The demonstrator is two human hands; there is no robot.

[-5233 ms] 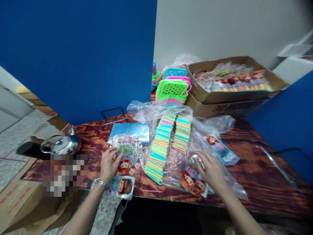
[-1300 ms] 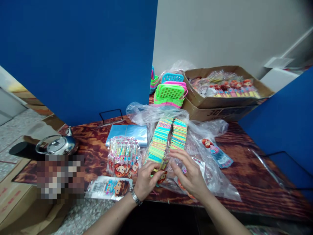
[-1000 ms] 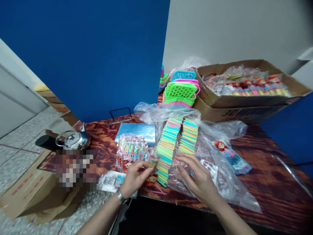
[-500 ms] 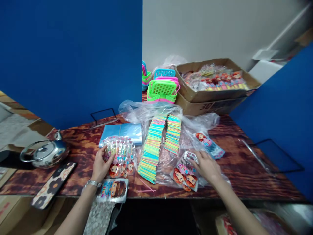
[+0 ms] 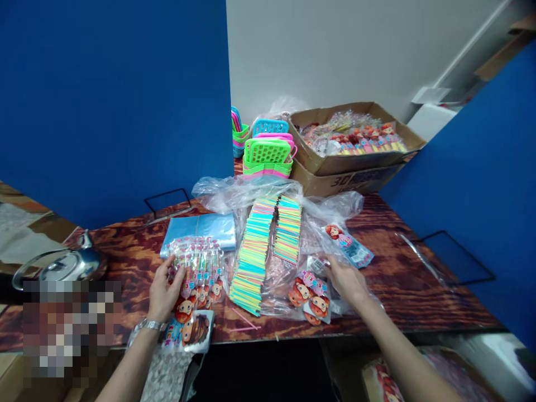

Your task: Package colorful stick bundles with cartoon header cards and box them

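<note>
Square the packets (image 5: 203, 273) with the left hand (image 5: 164, 289), parted at their edge; the right hand (image 5: 347, 280) (grip hidden, can't tell) should peel bags (image 5: 305, 291) singly.

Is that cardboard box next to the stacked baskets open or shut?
Open. The cardboard box has its top uncovered, with wrapped packets visible inside, to the right of the stacked baskets.
</note>
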